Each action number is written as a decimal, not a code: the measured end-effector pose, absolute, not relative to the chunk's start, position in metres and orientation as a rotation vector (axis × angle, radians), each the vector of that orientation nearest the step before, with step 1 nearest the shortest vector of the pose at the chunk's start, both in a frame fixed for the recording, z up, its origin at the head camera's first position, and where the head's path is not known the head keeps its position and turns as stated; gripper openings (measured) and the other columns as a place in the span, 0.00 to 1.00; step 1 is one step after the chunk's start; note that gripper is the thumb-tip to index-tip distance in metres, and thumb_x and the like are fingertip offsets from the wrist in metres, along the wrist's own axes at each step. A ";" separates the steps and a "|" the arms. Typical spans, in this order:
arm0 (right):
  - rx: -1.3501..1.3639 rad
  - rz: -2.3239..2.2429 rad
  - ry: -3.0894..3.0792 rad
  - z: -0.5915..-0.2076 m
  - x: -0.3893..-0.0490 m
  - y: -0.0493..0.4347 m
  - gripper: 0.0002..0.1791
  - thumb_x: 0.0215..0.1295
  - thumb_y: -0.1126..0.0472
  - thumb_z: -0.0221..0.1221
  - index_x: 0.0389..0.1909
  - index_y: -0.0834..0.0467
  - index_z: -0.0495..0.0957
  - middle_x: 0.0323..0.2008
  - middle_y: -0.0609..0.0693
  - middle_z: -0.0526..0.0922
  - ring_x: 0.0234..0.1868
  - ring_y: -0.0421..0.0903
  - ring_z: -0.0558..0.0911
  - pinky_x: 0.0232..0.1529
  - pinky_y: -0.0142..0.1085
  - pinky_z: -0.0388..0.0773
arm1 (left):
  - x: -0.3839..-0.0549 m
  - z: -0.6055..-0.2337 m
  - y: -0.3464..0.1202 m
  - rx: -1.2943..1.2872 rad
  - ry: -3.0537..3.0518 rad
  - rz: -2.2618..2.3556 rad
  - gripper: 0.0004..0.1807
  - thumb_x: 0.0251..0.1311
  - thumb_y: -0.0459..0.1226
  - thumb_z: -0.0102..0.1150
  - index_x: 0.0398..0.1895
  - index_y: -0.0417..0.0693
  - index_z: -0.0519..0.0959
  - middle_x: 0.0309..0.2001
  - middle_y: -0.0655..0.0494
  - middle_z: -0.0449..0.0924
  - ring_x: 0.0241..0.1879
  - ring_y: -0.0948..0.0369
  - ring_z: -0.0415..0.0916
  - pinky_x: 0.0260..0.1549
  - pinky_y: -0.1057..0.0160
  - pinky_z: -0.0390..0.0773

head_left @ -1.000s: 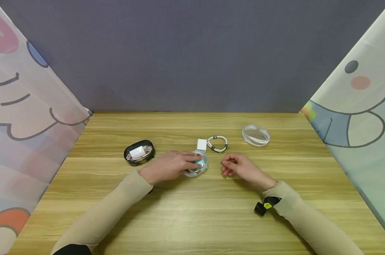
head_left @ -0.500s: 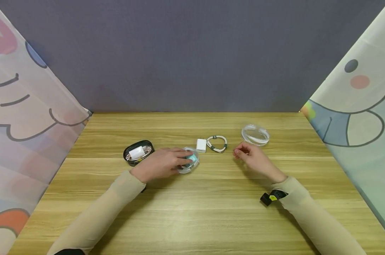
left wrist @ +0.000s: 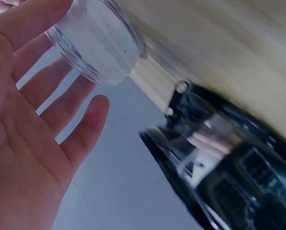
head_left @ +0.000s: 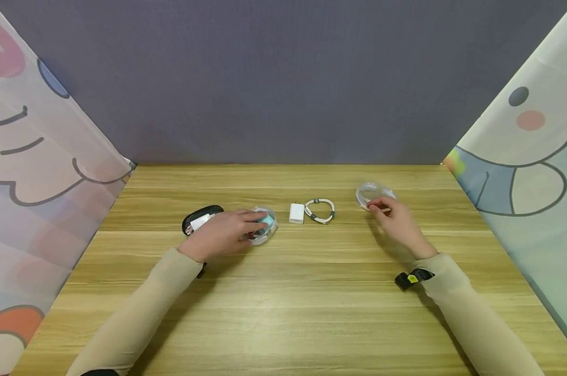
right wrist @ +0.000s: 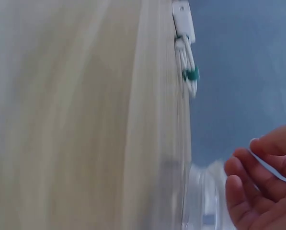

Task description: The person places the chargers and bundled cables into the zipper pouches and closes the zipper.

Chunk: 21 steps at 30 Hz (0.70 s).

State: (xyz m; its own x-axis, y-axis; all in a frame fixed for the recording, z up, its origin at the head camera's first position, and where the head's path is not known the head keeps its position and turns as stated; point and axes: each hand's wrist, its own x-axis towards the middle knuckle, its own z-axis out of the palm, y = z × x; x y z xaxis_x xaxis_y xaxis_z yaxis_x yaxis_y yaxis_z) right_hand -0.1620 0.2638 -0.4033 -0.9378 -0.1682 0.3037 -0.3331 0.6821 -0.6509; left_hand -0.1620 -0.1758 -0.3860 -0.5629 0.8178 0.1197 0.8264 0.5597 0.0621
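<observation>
My left hand (head_left: 220, 233) grips a clear round plastic case (head_left: 271, 224) with something teal and small dark items inside. Up close in the left wrist view, the case (left wrist: 97, 40) sits between thumb and fingers. Just beside that hand, partly hidden by it, lies a black-edged see-through pouch (head_left: 200, 213) holding a white charger and a cable. My right hand (head_left: 398, 224) reaches to a second clear round case (head_left: 365, 194) at the right, fingertips at its near rim. In the right wrist view its fingers are loosely bent with nothing between them, next to the clear case (right wrist: 202, 203).
A white charger plug (head_left: 296, 213) and a coiled white cable (head_left: 332, 210) with green ties lie between the hands on the wooden table (head_left: 283, 303). A grey panel (head_left: 283, 83) stands along the back edge, with patterned cloth (head_left: 528, 156) at the sides.
My left hand has carried the clear case leftward, away from the charger plug and toward the black pouch. The right hand has moved right and back to the other clear case.
</observation>
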 end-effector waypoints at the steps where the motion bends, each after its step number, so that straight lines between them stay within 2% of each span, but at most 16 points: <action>1: 0.392 1.097 -2.658 -0.404 -0.163 0.267 0.09 0.72 0.67 0.57 0.45 0.68 0.81 0.41 0.62 0.84 0.42 0.54 0.82 0.39 0.21 0.73 | -0.163 -0.386 -0.178 -1.420 -2.712 -0.174 0.30 0.57 0.40 0.72 0.66 0.53 0.77 0.70 0.52 0.68 0.67 0.52 0.68 0.52 0.52 0.78; 7: 0.311 1.072 -2.549 -0.405 -0.170 0.284 0.07 0.68 0.70 0.60 0.43 0.69 0.82 0.40 0.64 0.84 0.37 0.46 0.80 0.37 0.17 0.70 | -0.167 -0.384 -0.186 -1.392 -2.718 -0.177 0.32 0.54 0.39 0.75 0.64 0.52 0.78 0.70 0.51 0.69 0.66 0.51 0.69 0.54 0.51 0.77; 11: 0.294 1.043 -2.523 -0.403 -0.172 0.291 0.08 0.65 0.71 0.62 0.43 0.69 0.82 0.40 0.64 0.83 0.38 0.51 0.81 0.38 0.18 0.72 | -0.170 -0.382 -0.189 -1.370 -2.723 -0.182 0.31 0.54 0.37 0.75 0.64 0.51 0.79 0.69 0.51 0.69 0.65 0.51 0.70 0.55 0.51 0.76; 15: 0.308 0.989 -2.568 -0.402 -0.175 0.295 0.10 0.61 0.71 0.66 0.44 0.68 0.82 0.44 0.65 0.83 0.45 0.60 0.80 0.46 0.37 0.76 | -0.172 -0.382 -0.192 -1.347 -2.749 -0.185 0.32 0.54 0.37 0.75 0.64 0.51 0.78 0.70 0.51 0.68 0.65 0.50 0.70 0.55 0.52 0.76; 18: 0.318 0.953 -2.617 -0.404 -0.177 0.298 0.13 0.58 0.72 0.68 0.44 0.67 0.82 0.49 0.65 0.81 0.52 0.64 0.77 0.52 0.55 0.72 | -0.172 -0.383 -0.194 -1.336 -2.760 -0.197 0.32 0.53 0.37 0.75 0.64 0.50 0.78 0.70 0.50 0.68 0.64 0.50 0.71 0.55 0.52 0.76; 21: 0.329 0.932 -2.671 -0.405 -0.181 0.301 0.16 0.55 0.72 0.69 0.46 0.68 0.82 0.56 0.67 0.78 0.59 0.68 0.73 0.59 0.61 0.66 | -0.173 -0.383 -0.195 -1.323 -2.764 -0.216 0.32 0.53 0.37 0.76 0.64 0.49 0.78 0.70 0.49 0.69 0.64 0.50 0.71 0.55 0.52 0.76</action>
